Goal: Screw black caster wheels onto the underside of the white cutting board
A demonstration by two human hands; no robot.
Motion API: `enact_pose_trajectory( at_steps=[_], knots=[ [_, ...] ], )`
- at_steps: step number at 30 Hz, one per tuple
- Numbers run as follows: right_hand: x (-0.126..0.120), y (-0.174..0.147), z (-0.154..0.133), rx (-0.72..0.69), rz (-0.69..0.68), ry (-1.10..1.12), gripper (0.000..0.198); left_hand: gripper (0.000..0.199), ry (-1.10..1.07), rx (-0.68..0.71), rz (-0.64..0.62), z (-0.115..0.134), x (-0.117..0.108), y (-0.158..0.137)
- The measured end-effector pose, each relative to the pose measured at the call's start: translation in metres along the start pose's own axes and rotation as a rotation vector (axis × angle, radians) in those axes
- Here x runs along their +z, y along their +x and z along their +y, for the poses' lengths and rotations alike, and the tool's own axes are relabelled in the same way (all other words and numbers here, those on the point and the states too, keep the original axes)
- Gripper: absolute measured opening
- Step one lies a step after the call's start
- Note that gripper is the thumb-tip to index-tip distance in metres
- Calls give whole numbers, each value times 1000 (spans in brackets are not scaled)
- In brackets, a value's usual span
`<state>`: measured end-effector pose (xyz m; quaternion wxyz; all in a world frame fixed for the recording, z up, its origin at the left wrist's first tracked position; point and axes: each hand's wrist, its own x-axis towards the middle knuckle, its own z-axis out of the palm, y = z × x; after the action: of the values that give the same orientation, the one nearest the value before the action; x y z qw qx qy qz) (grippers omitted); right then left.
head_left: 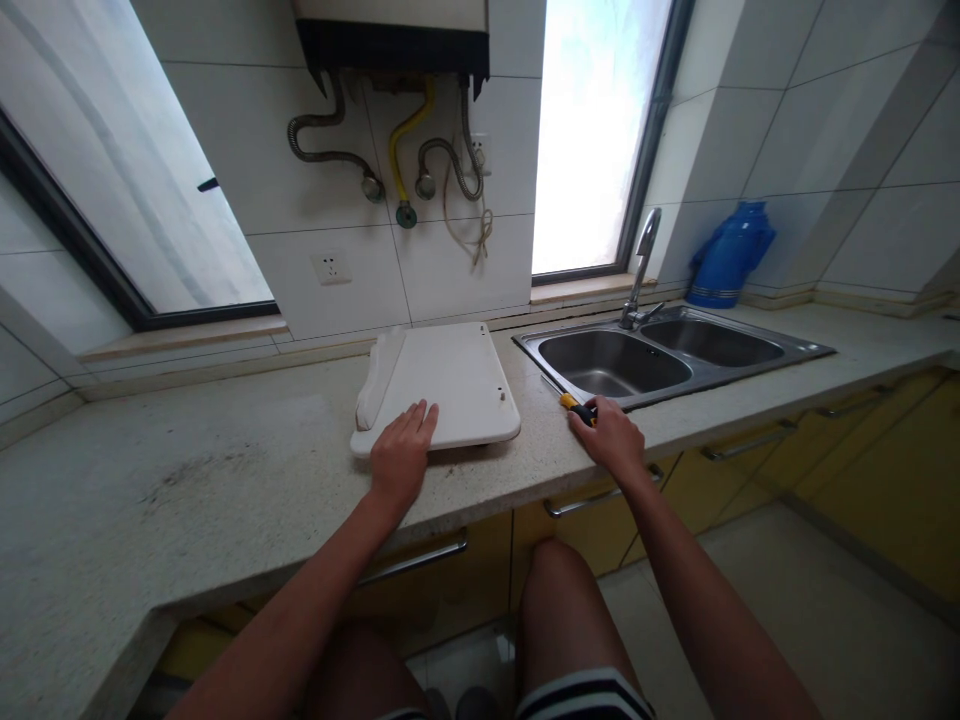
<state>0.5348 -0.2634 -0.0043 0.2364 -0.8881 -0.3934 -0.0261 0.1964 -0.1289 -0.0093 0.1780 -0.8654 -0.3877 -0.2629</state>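
Note:
A flat white panel with rounded corners (457,385) lies on the stone counter, with small fittings along its right edge and a raised strip on its left. My left hand (403,450) rests on the panel's near left part, its fingers stretched out flat. In my right hand (611,435) is a screwdriver (570,402) with a yellow and black handle. Its thin shaft points away and to the left, just above the counter between the panel and the sink. My right fingers are wrapped round the handle and hide part of it.
A double steel sink (525,345) with a tap (641,270) is set into the counter (300,480) at right. A blue thermos-like jug (729,255) stands behind it. A water heater (394,45) with hoses hangs on the wall. Yellow drawers (442,590) with metal handles are below.

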Motion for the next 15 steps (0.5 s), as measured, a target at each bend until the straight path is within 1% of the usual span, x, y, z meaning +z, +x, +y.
enact_pose_trajectory(
  at_steps=[5, 11, 15],
  knots=[
    [0, 0, 0, 3, -1, -5, 44, 57, 14, 10, 11, 18, 5, 5],
    [1, 1, 1, 2, 1, -3, 44, 53, -13, 32, -7, 27, 3, 7],
    [2, 1, 2, 2, 3, -4, 44, 55, -18, 56, -2, 35, 2, 2]
  ],
)
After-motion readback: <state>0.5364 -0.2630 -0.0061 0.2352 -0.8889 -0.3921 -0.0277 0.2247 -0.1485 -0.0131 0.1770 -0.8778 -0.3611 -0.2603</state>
